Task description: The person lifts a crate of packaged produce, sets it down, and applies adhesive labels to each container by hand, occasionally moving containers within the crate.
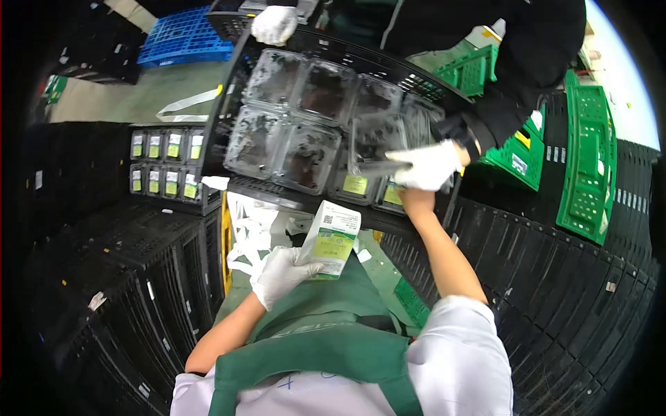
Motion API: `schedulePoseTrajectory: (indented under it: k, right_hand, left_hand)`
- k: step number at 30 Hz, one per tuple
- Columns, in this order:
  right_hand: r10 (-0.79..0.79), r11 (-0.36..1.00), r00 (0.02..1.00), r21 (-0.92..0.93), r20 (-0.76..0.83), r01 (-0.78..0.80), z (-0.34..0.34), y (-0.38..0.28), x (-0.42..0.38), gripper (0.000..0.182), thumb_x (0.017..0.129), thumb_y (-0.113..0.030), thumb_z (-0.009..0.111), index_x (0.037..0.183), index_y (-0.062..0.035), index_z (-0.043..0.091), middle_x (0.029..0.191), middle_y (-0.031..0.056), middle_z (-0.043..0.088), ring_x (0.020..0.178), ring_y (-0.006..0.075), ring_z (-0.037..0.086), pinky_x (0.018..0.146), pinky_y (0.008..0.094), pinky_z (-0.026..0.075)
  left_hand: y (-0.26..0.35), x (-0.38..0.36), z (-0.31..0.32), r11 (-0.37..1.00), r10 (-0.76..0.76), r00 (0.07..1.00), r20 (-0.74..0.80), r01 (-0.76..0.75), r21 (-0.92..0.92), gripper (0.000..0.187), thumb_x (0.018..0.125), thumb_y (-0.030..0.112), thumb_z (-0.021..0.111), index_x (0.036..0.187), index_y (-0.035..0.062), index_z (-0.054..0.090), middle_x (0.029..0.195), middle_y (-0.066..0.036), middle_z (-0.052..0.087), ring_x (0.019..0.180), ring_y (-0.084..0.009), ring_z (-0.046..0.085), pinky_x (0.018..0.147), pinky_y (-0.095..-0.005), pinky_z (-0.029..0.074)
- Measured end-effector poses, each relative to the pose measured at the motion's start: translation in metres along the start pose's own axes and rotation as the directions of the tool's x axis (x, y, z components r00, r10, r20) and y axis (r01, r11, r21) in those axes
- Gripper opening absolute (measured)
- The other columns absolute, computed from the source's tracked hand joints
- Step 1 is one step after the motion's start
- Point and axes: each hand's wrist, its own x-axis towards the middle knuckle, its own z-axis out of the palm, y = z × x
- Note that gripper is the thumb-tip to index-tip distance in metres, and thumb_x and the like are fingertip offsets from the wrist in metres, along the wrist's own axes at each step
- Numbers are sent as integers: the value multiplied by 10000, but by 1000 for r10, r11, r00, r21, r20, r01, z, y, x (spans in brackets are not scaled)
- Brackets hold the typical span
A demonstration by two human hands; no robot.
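My left hand [283, 276], in a white glove, is closed on a stack of green and white labels [336, 239] in front of the apron. My right hand [415, 200] reaches to the near right part of a black crate [277, 196], beside a yellow-green label [393, 193] on a clear container. Its fingers are mostly hidden under a co-worker's gloved hand [431, 166]. That co-worker's hand is at a tilted clear container [378, 141] with dark contents. More lidded clear containers [305, 156] fill the crate, and another label [354, 184] shows on one at the near side.
The co-worker's other gloved hand [275, 26] rests at the crate's far left corner. Labelled packs [172, 145] sit in a crate at left. Black crates [548, 277] stack on both sides; green crates [586, 166] stand right, a blue pallet [186, 38] far left.
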Motion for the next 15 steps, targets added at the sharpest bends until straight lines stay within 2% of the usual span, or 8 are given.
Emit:
schedulePoseTrajectory:
  k: [3,5,7,8,10,11,13,15]
  right_hand:
    - [-114,990,968,108,223,92,-113,-41,-89,270,832,-257,579,989,-47,644,974,204,651,896,370,631,766,479,500]
    - [-365,897,930,284,39,340,-168,-64,-135,208,823,-230,603,795,-27,639,867,158,664,822,327,643,693,450,499]
    - [-188,770,980,611,-59,184,-212,-96,-150,170,806,-180,631,886,-30,637,865,159,639,842,311,627,698,421,492]
    - [-204,642,929,674,-309,365,-226,-110,-148,231,804,-179,644,973,-24,621,852,148,643,819,290,632,723,397,491]
    - [-190,468,919,792,-344,393,-223,-137,-134,271,814,-182,645,1015,-7,595,846,140,643,794,264,629,739,370,484]
    - [-288,438,943,853,-164,282,-223,-139,-126,268,820,-191,646,1001,-1,595,851,139,645,798,252,629,738,358,481]
    - [-367,423,930,890,-4,171,-219,-145,-118,218,835,-184,657,933,2,600,817,72,637,763,118,564,703,287,458]
    - [-376,424,927,885,-18,190,-214,-154,-118,217,837,-193,658,917,2,604,791,67,634,740,116,559,685,282,455]
  left_hand:
    - [-10,-8,-11,993,42,997,-60,-48,-108,263,816,226,700,988,27,703,785,-106,704,682,-126,630,661,-294,487]
    - [-2,-16,-19,997,50,995,-86,-54,-50,262,818,227,698,987,27,703,791,-105,704,695,-129,632,676,-295,487]
    - [0,-23,-23,997,73,993,-91,-73,11,264,816,236,697,980,28,704,799,-105,703,736,-139,640,715,-302,484]
    - [1,-26,-24,997,78,992,-99,-77,11,264,816,236,697,980,28,704,799,-105,703,736,-139,640,715,-302,484]
    - [7,-32,-26,997,3,999,-33,0,73,289,815,211,698,1034,22,690,871,-95,707,775,-152,641,737,-303,488]
    - [12,-34,-26,997,5,999,-37,-2,75,289,815,211,698,1034,22,690,871,-95,707,775,-152,641,737,-303,488]
    - [25,-39,-25,913,405,897,-176,-388,127,295,829,164,681,1084,15,670,920,-79,700,771,-161,627,735,-315,493]
    - [41,-30,-16,878,477,767,-429,-439,192,285,837,148,669,1089,13,664,935,-75,693,769,-151,616,724,-306,492]
